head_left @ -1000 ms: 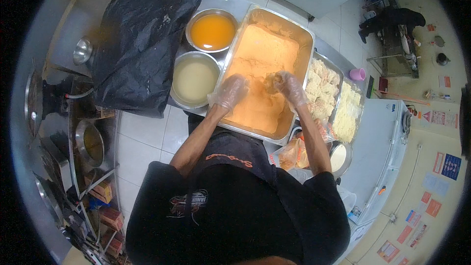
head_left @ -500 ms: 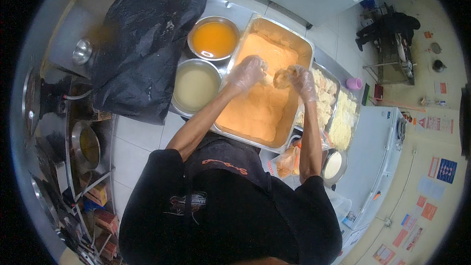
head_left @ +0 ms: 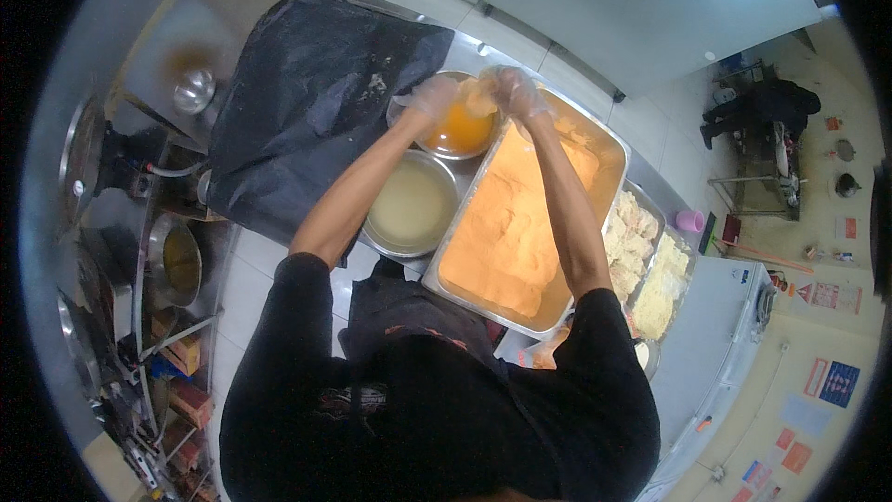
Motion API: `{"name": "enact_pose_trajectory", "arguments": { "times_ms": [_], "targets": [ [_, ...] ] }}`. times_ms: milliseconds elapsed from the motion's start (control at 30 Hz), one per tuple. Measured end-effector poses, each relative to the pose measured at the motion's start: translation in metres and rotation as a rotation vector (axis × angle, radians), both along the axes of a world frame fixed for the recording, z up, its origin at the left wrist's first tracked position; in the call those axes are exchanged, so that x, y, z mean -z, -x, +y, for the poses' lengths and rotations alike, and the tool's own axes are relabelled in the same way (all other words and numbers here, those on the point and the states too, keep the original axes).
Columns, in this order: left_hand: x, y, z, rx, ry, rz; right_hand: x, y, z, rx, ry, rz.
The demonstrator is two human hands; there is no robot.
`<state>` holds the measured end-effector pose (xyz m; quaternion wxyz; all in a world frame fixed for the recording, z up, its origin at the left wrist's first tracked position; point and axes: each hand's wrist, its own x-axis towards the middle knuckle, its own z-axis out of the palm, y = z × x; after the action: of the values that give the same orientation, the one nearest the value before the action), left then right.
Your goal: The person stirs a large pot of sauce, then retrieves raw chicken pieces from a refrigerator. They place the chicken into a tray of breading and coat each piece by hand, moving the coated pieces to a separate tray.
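Both my hands wear clear plastic gloves and are raised over a metal bowl of orange liquid (head_left: 462, 138). My right hand (head_left: 517, 95) has its fingers closed on a flour-coated food piece (head_left: 478, 98), above the bowl's far side. Close beside it, at the bowl's left rim, my left hand (head_left: 433, 99) has curled fingers; what they hold is hidden. Right of the bowl, under my right forearm, lies a deep metal pan (head_left: 452, 283) filled with orange flour (head_left: 497, 242). A second bowl of pale, cloudy liquid (head_left: 412, 204) stands nearer me, beside the pan.
Black plastic sheeting (head_left: 316, 102) covers the counter's left part. Trays of pale coated pieces (head_left: 632, 232) and yellowish shreds (head_left: 664, 284) sit right of the pan. Metal shelving with pans (head_left: 175, 260) stands at left. Another person (head_left: 767, 107) is at a far table.
Both hands have moved left and away from me, from over the flour pan to above the orange liquid, the right one still gripping a coated piece. The whole view has shifted.
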<state>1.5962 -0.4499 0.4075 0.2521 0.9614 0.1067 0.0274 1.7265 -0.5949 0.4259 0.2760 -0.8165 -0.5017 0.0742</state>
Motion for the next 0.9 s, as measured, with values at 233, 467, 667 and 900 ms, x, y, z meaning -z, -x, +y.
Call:
{"name": "enact_pose_trajectory", "arguments": {
  "times_ms": [233, 467, 667, 900],
  "targets": [
    [0.137, -0.054, 0.057, 0.084, -0.040, -0.020, 0.102, -0.044, 0.066, -0.278, 0.371, -0.189],
    [0.166, -0.105, 0.052, 0.120, -0.130, 0.338, 0.121, -0.073, 0.078, -0.290, 0.377, -0.109],
    [0.148, -0.124, 0.068, -0.049, 0.245, 0.023, 0.100, -0.070, 0.069, 0.066, 0.086, -0.094],
    [0.131, -0.060, 0.018, -0.327, 0.237, -0.342, 0.100, -0.039, 0.053, -0.143, 0.397, -0.361]
  ]
}}
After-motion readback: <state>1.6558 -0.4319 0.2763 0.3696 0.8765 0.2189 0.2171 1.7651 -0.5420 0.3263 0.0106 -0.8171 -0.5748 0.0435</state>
